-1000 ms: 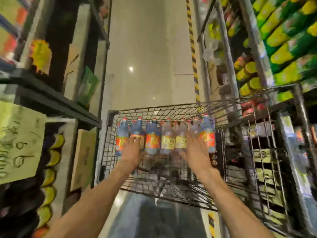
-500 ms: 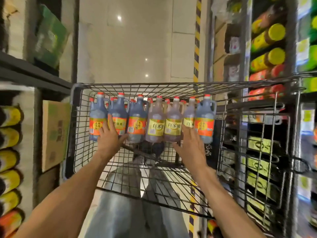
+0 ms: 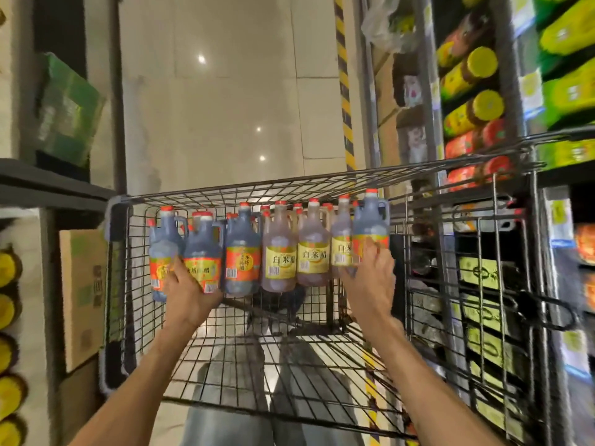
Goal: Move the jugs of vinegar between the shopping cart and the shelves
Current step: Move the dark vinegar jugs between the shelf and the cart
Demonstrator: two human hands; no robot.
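Note:
A wire shopping cart (image 3: 289,188) stands in front of me in the aisle. At its far end is a row of red-capped vinegar jugs, with more behind. Three are dark jugs with orange labels (image 3: 241,249) on the left, three are pale jugs with yellow labels (image 3: 278,259) in the middle, and one dark jug (image 3: 370,217) is at the right end. My left hand (image 3: 188,297) wraps the lower part of the second dark jug (image 3: 203,243), thumb between it and the first. My right hand (image 3: 370,281) has its fingers curled on the label of the rightmost dark jug.
Dark shelves on the left hold a cardboard box (image 3: 83,284), a green carton (image 3: 67,104) and yellow-capped bottles (image 3: 6,268). Right-hand shelves (image 3: 521,175) hold yellow-lidded jars (image 3: 476,111) close beside the cart. A yellow-black stripe (image 3: 343,75) runs along the tiled floor. My legs (image 3: 231,375) show under the cart.
Both hands have gone from resting flat below the jugs to closing on them. The right hand shifted right and up onto the end jug. The view tilted down slightly.

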